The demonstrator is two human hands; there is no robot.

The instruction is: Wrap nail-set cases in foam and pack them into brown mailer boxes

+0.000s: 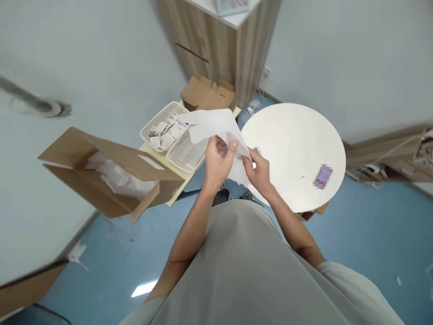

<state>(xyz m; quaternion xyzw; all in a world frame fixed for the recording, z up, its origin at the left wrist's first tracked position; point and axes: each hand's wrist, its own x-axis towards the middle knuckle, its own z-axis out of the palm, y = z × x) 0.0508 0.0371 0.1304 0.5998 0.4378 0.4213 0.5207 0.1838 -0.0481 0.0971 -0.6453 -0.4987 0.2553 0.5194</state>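
A thin white paper sheet [216,124] is pinched between left hand [216,163] and right hand [260,172], seemingly mid-tear; opposed pulls are called for.

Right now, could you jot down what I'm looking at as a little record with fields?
left hand: pinches the lower edge of the white paper sheet
right hand: grips the same sheet, close beside the left hand
far basket: white, holds paper scraps
near basket: white, partly hidden by the sheet
cardboard box: open, crumpled white paper inside
round table: white, small purple item on it
floor: blue
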